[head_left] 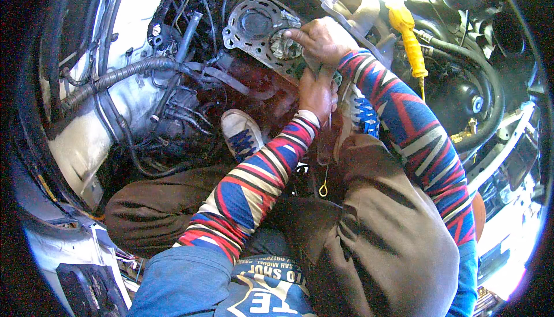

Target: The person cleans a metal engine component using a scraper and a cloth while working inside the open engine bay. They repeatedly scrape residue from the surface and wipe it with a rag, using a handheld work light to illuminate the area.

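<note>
An engine block [236, 31] lies bare at its top face, with a dark round cylinder bore [255, 24] at its far left. Crumpled silvery-grey material [285, 46] fills the bore beside it. Over the block's right end is my right hand [328, 40], fingers curled and thumb stretched left near the crumpled material. My left hand [316, 95] is closed just below it, at the block's near right corner. The two hands almost meet. A bit of greenish-grey material [337, 78] shows beside them; what either hand grips is hidden.
My shoes [242, 134] stand inside the engine bay on both sides of my hands. A corrugated hose [118, 77] and loose wiring lie left. A yellow-handled tool [408, 43] hangs right, near a thick black hose [485, 57]. A yellow loop handle [323, 190] sticks up between my legs.
</note>
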{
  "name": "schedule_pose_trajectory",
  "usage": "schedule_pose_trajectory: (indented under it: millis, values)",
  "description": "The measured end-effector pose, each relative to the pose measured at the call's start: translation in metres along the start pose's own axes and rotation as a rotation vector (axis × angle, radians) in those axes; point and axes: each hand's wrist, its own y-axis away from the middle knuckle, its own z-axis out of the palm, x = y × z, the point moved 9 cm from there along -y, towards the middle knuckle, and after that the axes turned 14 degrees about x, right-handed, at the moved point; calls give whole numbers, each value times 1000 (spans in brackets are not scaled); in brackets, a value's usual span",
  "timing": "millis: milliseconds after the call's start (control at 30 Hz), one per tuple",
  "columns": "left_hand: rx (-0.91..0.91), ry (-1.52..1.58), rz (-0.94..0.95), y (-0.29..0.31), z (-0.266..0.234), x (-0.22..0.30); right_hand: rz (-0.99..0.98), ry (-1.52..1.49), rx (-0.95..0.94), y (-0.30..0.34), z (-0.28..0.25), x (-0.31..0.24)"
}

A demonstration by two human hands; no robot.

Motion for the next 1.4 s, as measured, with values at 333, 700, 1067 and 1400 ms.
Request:
schedule_pose_trajectory:
  millis: [333, 700, 1067, 1400]
  values:
    - [9, -69, -30, -5, -10, 3, 61, -11, 47, -4, 11, 14]
    - [-62, -189, 20, -9, -17, 16, 107, -103, 217, 0, 6, 19]
    - [-136, -591, 236, -20, -27, 45, 144, -110, 331, 3, 6, 21]
    - [-255, -694, 309, -27, -22, 63, 326, -171, 366, 13, 1, 34]
